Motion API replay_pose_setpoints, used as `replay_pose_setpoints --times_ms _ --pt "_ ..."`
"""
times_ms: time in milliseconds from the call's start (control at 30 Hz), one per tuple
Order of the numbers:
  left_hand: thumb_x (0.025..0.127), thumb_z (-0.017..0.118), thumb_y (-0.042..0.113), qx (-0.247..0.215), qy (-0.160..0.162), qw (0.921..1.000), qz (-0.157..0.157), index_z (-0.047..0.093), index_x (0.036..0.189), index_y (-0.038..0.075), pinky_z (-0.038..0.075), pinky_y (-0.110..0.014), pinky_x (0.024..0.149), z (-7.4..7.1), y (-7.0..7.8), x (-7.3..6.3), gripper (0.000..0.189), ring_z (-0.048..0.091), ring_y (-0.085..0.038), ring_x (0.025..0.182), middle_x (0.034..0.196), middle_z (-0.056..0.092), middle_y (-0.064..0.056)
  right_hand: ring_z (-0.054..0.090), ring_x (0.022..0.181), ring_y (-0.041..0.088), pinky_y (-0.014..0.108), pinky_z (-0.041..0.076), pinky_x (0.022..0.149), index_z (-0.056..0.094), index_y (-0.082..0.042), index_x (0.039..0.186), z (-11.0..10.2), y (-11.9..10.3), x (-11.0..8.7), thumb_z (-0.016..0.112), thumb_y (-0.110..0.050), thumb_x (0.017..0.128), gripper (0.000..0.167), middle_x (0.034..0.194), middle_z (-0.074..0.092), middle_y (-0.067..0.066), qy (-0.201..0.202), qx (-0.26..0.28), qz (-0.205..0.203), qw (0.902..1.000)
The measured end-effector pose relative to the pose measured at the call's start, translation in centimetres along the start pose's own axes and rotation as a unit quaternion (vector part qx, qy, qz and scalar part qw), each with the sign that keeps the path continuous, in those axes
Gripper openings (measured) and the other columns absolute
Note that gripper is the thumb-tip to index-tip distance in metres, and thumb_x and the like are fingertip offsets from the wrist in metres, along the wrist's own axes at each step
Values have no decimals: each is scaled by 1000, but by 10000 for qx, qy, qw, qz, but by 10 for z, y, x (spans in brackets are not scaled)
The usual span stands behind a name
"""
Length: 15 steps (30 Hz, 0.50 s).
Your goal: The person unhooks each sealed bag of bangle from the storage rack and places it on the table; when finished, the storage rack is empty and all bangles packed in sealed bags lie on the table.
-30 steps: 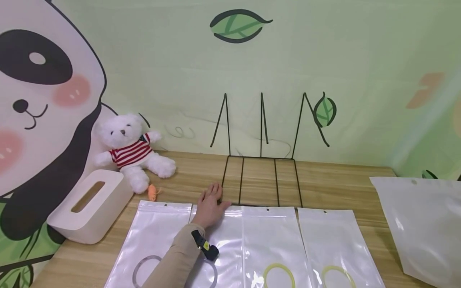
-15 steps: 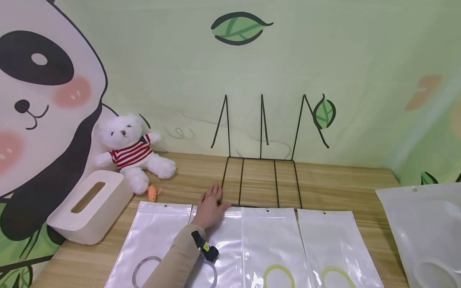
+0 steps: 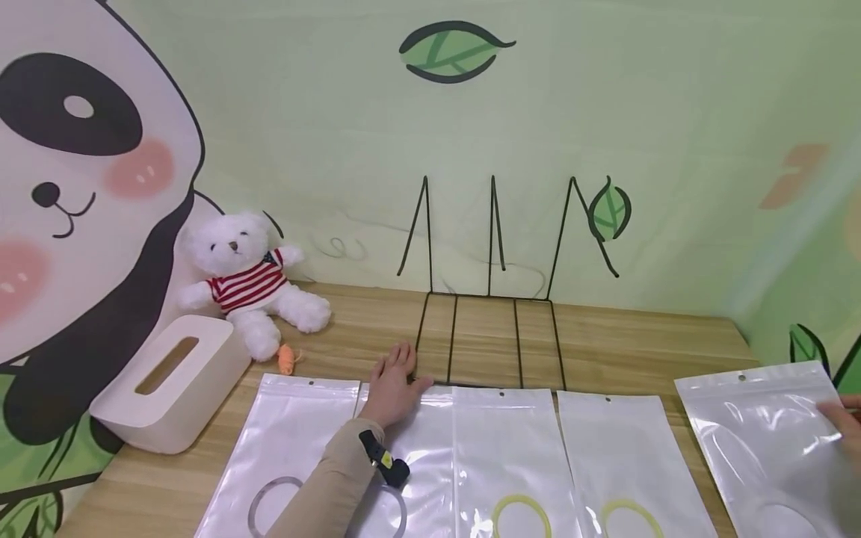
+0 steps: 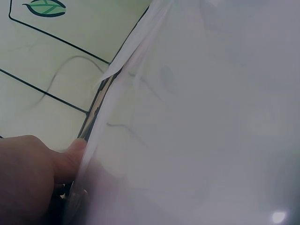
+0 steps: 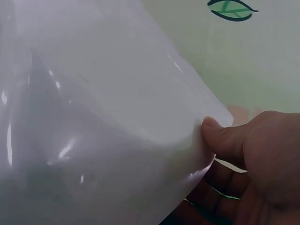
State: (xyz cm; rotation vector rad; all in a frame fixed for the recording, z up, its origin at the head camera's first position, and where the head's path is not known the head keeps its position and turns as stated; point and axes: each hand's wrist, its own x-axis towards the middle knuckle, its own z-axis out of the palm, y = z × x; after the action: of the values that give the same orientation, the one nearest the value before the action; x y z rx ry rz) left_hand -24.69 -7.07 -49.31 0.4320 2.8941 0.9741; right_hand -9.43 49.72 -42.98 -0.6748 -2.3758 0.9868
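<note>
My left hand [image 3: 390, 396] rests with extended fingers at the near left corner of a black wire rack [image 3: 489, 294], over the top of a white zip bag [image 3: 433, 430]. In the left wrist view its thumb [image 4: 72, 157] lies along the bag's edge. At the far right, my right hand [image 3: 844, 426] pinches the side edge of another white zip bag [image 3: 760, 433] between thumb and fingers. That bag is tilted, with a hang hole at its top. More zip bags lie in the row: one on the left [image 3: 303, 418], two on the right [image 3: 504, 441], with grey or yellow rings showing low on them.
A white tissue box [image 3: 195, 396] stands at the left on the wooden table [image 3: 639, 336]. Behind it sits a white teddy bear [image 3: 249, 288] in a striped shirt, an orange toy [image 3: 285, 360] by its foot. The rack's upright prongs stand before the green printed wall.
The bag at the right has swung leftward and turned, and my right hand has come into the head view holding its edge. My left hand has stayed in place.
</note>
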Motion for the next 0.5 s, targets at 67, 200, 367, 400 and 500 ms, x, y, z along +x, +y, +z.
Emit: replay_pose_setpoints --times_ms 67,200,367,400,500 --pt "97 57 33 34 -1 10000 6 31 147 -6 5 -50 117 1 0 1 68 12 -33 147 157 21 -20 37 48 -8 15 35 42 61 -12 91 3 0 -4 46 -11 102 19 60 49 -16 58 -151 -236 9996" --pt "97 58 33 -10 -2 10000 6 31 147 -6 5 -49 117 1 0 2 69 12 -33 147 157 21 -20 37 52 2 19 31 43 48 17 109 6 -9 -7 43 -13 104 31 74 54 22 86 -1194 -383 9921" --pt "97 58 35 67 -2 10000 5 32 147 -6 6 -50 117 2 -2 3 70 13 -34 146 157 21 -20 44 56 23 24 31 45 42 22 106 7 -12 -12 46 -7 102 30 75 48 31 -188 -1494 -732 9859" --pt "97 57 35 84 -2 10000 6 32 147 -6 6 -50 117 2 -2 3 70 13 -34 146 157 21 -20 45 56 24 24 31 45 41 23 106 7 -12 -12 47 -4 101 28 74 47 31 -261 -1503 -766 9853" --pt "97 58 34 72 -12 10000 -11 32 147 -6 6 -50 117 1 -2 2 69 12 -33 147 157 21 -20 45 55 27 26 32 45 39 24 107 10 -12 -12 49 5 96 24 72 46 31 -387 -1499 -748 9851"
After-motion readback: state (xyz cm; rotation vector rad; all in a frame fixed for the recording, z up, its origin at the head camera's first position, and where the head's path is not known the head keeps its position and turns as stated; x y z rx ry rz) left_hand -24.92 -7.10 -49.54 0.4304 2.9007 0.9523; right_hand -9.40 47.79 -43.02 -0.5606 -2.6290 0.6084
